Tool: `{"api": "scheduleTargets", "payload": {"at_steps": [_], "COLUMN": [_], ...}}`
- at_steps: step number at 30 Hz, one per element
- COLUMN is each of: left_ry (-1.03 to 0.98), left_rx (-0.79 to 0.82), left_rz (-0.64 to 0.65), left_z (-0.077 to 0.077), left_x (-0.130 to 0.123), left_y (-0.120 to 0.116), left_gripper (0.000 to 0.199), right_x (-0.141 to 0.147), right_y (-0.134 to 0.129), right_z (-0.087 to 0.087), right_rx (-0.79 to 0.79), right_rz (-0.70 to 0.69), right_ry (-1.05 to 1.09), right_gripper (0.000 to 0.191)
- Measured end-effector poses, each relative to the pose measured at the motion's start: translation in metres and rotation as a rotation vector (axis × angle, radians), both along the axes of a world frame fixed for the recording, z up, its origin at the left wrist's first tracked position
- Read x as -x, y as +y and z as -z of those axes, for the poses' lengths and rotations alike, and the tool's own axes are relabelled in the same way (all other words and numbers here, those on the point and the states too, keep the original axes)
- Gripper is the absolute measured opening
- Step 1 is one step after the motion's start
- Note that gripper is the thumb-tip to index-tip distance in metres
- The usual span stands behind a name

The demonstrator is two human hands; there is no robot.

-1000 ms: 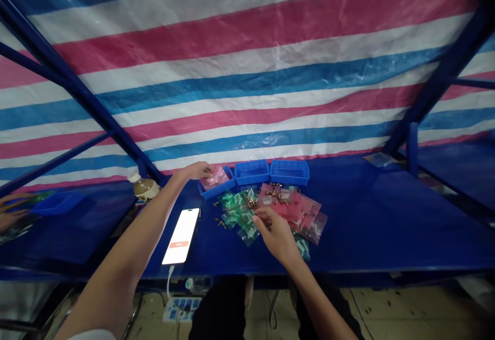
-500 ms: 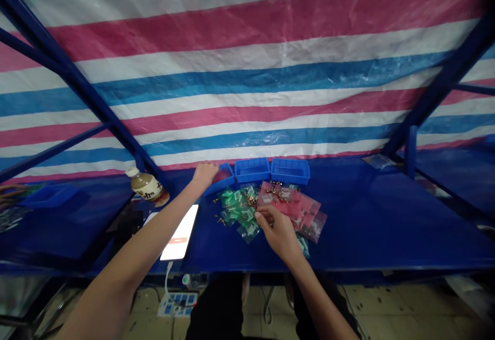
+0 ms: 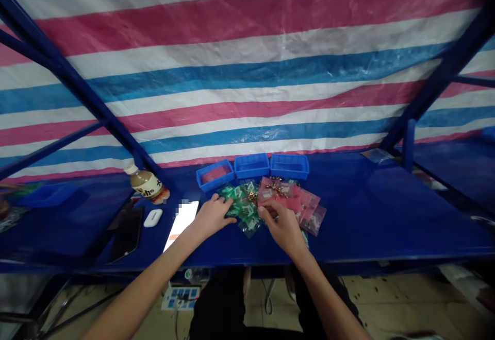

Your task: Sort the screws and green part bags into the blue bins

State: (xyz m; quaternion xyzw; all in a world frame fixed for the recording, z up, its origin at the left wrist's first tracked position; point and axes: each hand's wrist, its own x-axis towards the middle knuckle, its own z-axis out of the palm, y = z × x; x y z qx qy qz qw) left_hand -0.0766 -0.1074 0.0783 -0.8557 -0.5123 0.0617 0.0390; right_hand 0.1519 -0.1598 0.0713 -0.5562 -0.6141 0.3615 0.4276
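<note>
Bottle and phone: the bottle (image 3: 148, 185) stands behind the lit phone (image 3: 183, 221); the left forearm passes close beside the phone, so a low, small sweep seems wise.
Left hand (image 3: 212, 216): spread wide, thumb apart, fingertips at the left edge of the green packets; no grip shows.
Left tray (image 3: 217, 182): angled, pink packet inside; its raised rim calls for some lift.
Green packets (image 3: 247, 212): overlapping on the table; drawing one by its edge should disturb the others least.
Metal pieces (image 3: 252, 196): loose, between green and pink, easily scattered.
Right hand (image 3: 284, 226): narrow, fingertips together near the metal pieces; cannot tell if anything is pinched.
Pink packets (image 3: 294, 198): fanned out just beyond the right hand.
Table (image 3: 367, 216): extends rightward, giving elbow room; front edge under both forearms.
</note>
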Motion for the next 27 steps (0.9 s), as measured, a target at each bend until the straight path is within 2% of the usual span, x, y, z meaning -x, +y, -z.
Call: {"api": "scheduleTargets", "payload": {"at_steps": [4,9,15,19,24,26,27], "left_ry": [0.000,0.000,0.081,0.092,-0.051,-0.191,-0.266], "left_rx": [-0.056,-0.127,-0.198,-0.159,-0.129,-0.090,-0.068], "left_rz": [-0.043,-0.075,0.033,0.111,0.138,0.119,0.111], "left_z": [0.000,-0.010,-0.032,-0.052,-0.078,-0.084,-0.086], "left_x": [-0.007,-0.012,-0.012,-0.007,0.001,-0.001,-0.004], "left_y": [-0.008,-0.012,-0.004,0.004,0.007,0.006,0.006], "left_gripper": [0.046,0.045,0.049,0.050,0.053,0.053,0.053], "right_x": [0.001,-0.003,-0.006,-0.005,-0.007,-0.010,-0.012], "right_y": [0.000,0.002,0.002,-0.002,0.001,0.009,0.015], "right_z": [0.000,0.004,0.002,0.001,-0.001,-0.008,-0.013], "right_rx": [-0.016,-0.023,-0.031,-0.035,-0.070,-0.153,-0.212], "right_rz": [-0.019,-0.029,-0.023,-0.042,-0.069,-0.110,-0.144], "right_ry": [0.007,0.007,-0.017,-0.030,-0.063,-0.096,-0.120], "right_gripper": [0.027,0.027,0.026,0.024,0.022,0.025,0.033]}}
